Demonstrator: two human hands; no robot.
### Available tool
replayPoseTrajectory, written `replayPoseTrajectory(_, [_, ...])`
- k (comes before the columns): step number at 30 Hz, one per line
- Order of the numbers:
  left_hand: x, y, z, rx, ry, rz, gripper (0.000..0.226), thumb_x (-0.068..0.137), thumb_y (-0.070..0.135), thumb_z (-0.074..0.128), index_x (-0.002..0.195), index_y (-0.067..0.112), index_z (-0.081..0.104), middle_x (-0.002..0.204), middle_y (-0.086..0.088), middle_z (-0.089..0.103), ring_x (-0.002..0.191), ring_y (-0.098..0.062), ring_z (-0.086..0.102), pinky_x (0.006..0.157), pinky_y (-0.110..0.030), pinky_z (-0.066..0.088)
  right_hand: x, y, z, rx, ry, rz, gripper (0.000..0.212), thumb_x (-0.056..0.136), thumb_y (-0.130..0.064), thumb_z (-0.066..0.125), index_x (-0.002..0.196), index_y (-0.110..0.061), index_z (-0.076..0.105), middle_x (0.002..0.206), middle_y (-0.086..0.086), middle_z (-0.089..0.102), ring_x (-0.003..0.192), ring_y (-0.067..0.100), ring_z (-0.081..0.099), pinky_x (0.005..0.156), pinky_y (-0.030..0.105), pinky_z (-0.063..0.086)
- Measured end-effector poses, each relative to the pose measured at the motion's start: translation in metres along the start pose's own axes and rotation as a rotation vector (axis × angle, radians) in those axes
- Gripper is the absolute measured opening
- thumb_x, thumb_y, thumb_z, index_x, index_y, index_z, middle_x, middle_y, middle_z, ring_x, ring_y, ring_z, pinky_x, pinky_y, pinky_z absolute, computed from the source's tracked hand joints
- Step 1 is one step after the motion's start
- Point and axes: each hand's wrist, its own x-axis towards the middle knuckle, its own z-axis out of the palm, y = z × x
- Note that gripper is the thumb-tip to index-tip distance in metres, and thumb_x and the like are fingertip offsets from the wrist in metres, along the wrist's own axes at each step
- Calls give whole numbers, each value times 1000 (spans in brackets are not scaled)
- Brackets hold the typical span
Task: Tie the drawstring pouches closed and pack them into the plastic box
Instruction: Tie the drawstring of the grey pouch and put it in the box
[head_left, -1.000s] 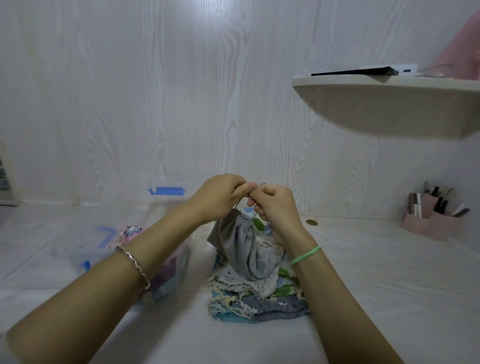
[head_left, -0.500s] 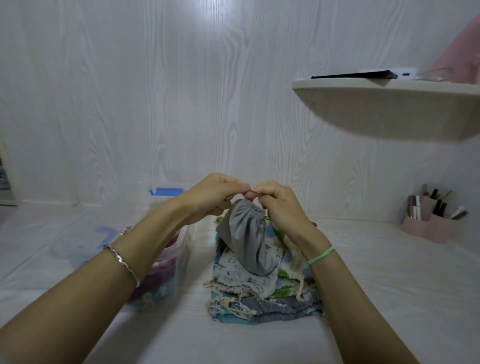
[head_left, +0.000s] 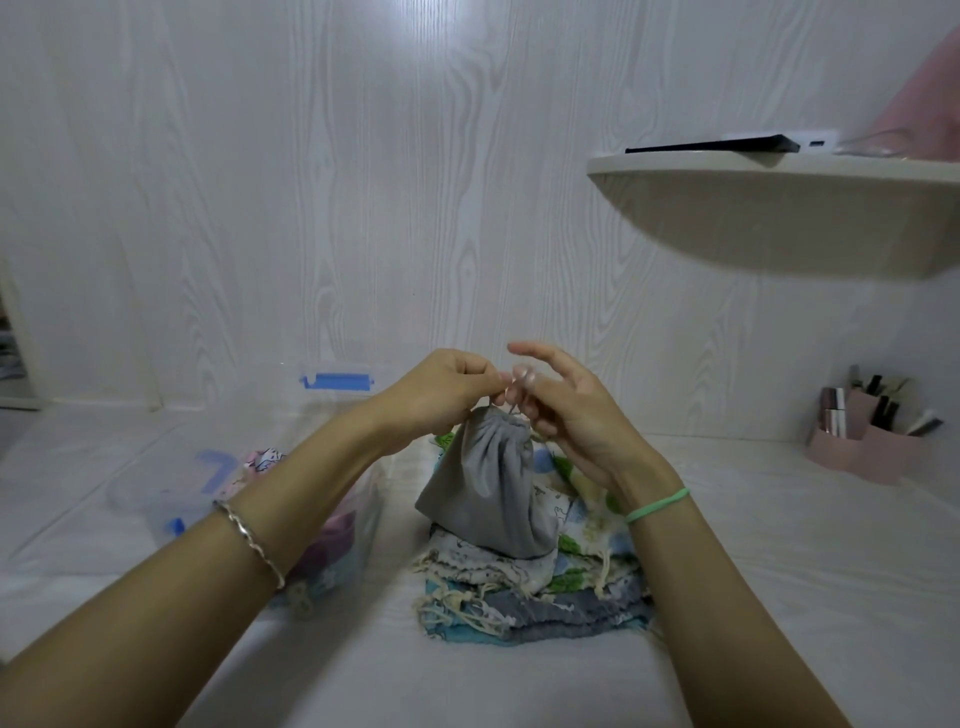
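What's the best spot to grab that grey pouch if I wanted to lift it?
Pinch the grey pouch by its gathered neck, coming from above. The neck is cinched into a narrow pleated bunch pointing up, while the soft body below spreads wide on the stack of pouches and would likely slump in a side grip.

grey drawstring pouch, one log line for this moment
phase: tying | left hand: pinches drawstring of grey fabric pouch | right hand: fingers spread at drawstring, grip unclear | pouch: mouth gathered, over patterned pouch stack
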Motion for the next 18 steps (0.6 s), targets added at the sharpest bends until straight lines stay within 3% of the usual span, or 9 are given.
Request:
replayPoseTrajectory(6, [-4, 7, 0, 75, 116, 103, 25, 96, 25, 55, 85, 12, 73, 41, 19, 38, 39, -1, 25, 37, -18, 34, 9, -3, -3, 569, 278, 58, 35, 98, -35, 51, 77, -11, 67, 85, 4, 72, 82, 15, 67, 84, 29, 50])
replayPoseTrajectory(7, [-4, 7, -1, 87, 159, 119, 25, 97, 24, 53, 88, 10, 72, 49, 11, 62, 45, 7, 57, 43, -22, 44, 8, -3, -6, 686, 290, 85, 34, 97, -35, 52, 75, -12, 65, 83, 4, 72, 82, 16, 68, 87, 32, 49])
replayPoseTrajectory(8, [-3, 5, -2, 78, 210, 112, 26, 98, 24, 52, 87, 9, 71, 96, 14, 54, 78, 11, 25, 54, -30, 48, 8, -2, -8, 785, 300, 98, 33, 97, -34, 53, 74, -13, 61, 79, 3, 70, 80, 17, 69, 90, 34, 49])
replayPoseTrajectory(9, [-2, 2, -4, 17, 246, 89, 27, 99, 25, 51, 83, 11, 69, 68, 7, 68, 78, 5, 20, 57, -29, 50, 8, -1, -10, 859, 311, 101, 32, 98, -33, 53, 72, -14, 58, 75, 3, 68, 76, 17, 70, 92, 35, 49])
replayPoseTrajectory(10, [0, -1, -7, -132, 239, 55, 29, 99, 26, 49, 79, 13, 65, 73, 12, 52, 59, -1, 27, 54, -25, 51, 8, 1, -12, 910, 319, 100, 34, 98, -32, 52, 70, -14, 54, 70, 3, 64, 70, 17, 69, 93, 36, 50])
replayPoseTrajectory(11, [2, -4, -10, -357, 188, 11, 30, 101, 26, 46, 77, 15, 61, 81, 5, 60, 64, -5, 47, 60, -21, 53, 7, 3, -11, 943, 321, 104, 36, 99, -31, 50, 67, -13, 51, 65, 2, 59, 64, 16, 67, 92, 38, 51])
replayPoseTrajectory(12, [5, -7, -10, -607, 107, -35, 30, 101, 25, 44, 77, 15, 59, 92, -1, 68, 87, -15, 66, 74, -22, 54, 7, 5, -10, 962, 318, 110, 39, 101, -31, 48, 65, -14, 48, 59, 1, 52, 57, 15, 61, 89, 39, 52])
replayPoseTrajectory(14, [10, -10, -9, -967, 0, -94, 29, 102, 23, 41, 81, 16, 59, 110, -5, 71, 105, -19, 67, 97, -33, 47, 8, 8, -5, 979, 315, 130, 42, 103, -30, 43, 63, -14, 42, 54, 0, 39, 48, 13, 47, 83, 38, 52])
replayPoseTrajectory(18, [15, -8, -3, -1264, 95, -186, 22, 100, 15, 46, 91, 9, 65, 85, -7, 74, 73, -15, 70, 91, -38, 53, 9, 6, -1, 984, 332, 153, 44, 105, -29, 36, 63, -16, 35, 52, -1, 28, 46, 13, 31, 72, 34, 48])
